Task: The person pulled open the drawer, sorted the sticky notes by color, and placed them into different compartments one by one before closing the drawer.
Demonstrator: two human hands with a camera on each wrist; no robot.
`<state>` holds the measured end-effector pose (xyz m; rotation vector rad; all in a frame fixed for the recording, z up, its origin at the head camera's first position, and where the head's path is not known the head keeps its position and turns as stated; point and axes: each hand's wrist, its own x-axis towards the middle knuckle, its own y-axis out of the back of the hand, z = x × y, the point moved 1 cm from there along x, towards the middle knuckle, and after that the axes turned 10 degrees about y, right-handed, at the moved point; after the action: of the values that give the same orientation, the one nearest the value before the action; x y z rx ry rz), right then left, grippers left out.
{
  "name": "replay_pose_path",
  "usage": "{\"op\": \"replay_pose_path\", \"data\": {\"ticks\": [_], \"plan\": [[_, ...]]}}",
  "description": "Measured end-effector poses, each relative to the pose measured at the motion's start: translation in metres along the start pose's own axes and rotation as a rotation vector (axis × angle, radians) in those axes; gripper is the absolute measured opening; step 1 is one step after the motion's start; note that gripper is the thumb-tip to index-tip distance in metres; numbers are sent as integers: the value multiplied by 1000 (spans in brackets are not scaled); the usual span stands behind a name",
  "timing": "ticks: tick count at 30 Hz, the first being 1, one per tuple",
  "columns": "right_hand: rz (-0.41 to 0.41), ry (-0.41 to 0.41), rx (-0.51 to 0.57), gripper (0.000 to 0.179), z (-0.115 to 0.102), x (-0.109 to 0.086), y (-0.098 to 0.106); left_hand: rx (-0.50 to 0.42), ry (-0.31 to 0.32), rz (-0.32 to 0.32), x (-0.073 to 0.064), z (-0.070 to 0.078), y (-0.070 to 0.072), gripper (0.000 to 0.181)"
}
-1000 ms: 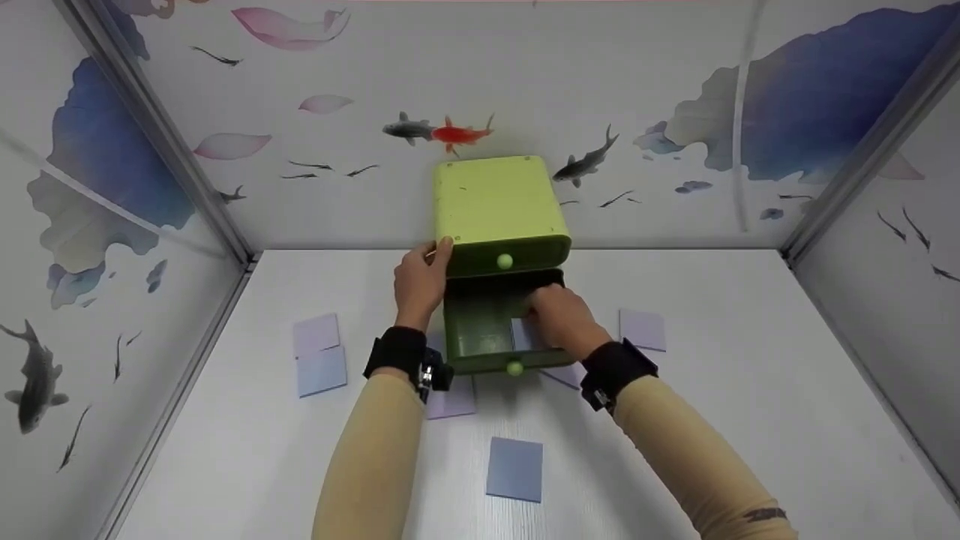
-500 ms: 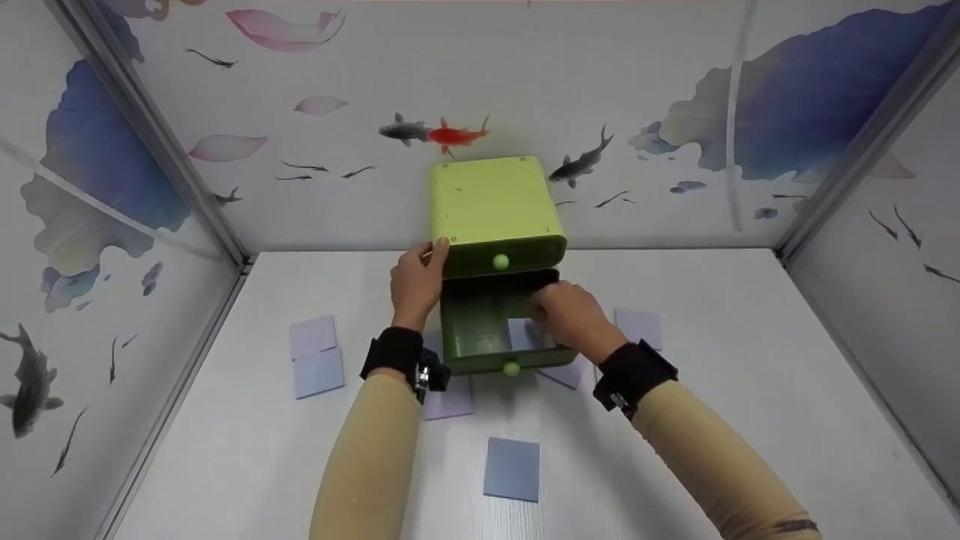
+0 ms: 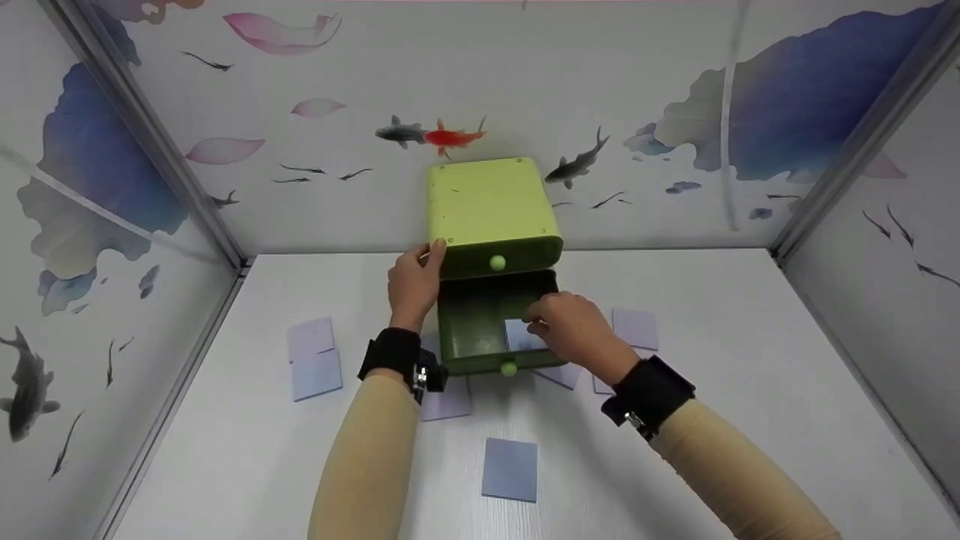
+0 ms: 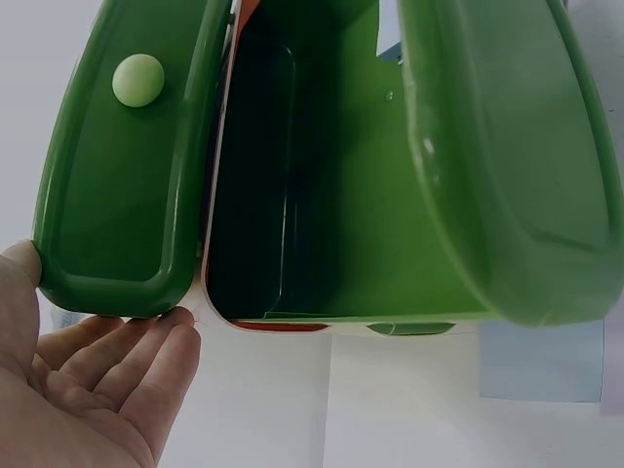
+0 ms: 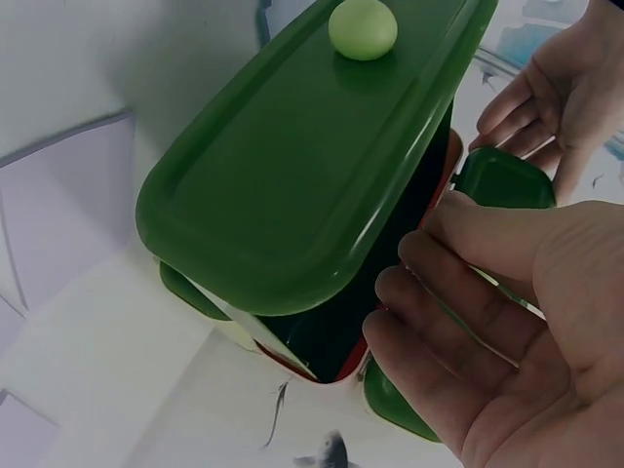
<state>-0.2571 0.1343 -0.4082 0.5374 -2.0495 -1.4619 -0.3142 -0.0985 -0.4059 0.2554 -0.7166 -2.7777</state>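
A small lime-green drawer cabinet (image 3: 491, 199) stands against the back wall. Its dark green lower drawer (image 3: 471, 330) is pulled out, while the upper drawer (image 3: 465, 262) is closed. The left hand (image 3: 415, 285) holds the cabinet's front left corner, thumb at the top edge and fingers along the side in the left wrist view. Inside the lower drawer lies a pale blue card (image 3: 523, 335), partly covered by the right hand (image 3: 574, 330). That hand hovers above the drawer's right side with fingers loosely bent; the right wrist view shows nothing between thumb and fingers.
A blue card (image 3: 510, 469) lies in front of the cabinet. On the left are a lilac card (image 3: 311, 339) and a light blue card (image 3: 316, 374). Further lilac cards lie under the drawer and at the right (image 3: 635, 328). Printed walls enclose the white table (image 3: 225, 450).
The right hand has drawn back to the right, out of the drawer's depth, and its fingers have loosened. The card stays in the drawer. The left hand keeps its place on the cabinet.
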Motion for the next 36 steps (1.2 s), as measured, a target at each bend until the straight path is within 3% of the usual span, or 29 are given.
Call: {"op": "replay_pose_path", "data": {"ticks": [10, 20, 24, 28, 36], "plan": [[33, 50, 32, 14, -15, -19, 0, -16, 7, -15, -1, 0, 1, 59], [116, 155, -17, 14, -26, -43, -8, -33, -6, -30, -3, 2, 1, 58], [112, 177, -40, 17, -31, -50, -15, -32, -4, -31, -4, 2, 2, 57], [57, 190, -39, 16, -40, -56, -22, -35, -8, -29, -5, 2, 2, 57], [-146, 225, -19, 4, -58, -67, -49, -29, -12, -29, -4, 2, 3, 57]]}}
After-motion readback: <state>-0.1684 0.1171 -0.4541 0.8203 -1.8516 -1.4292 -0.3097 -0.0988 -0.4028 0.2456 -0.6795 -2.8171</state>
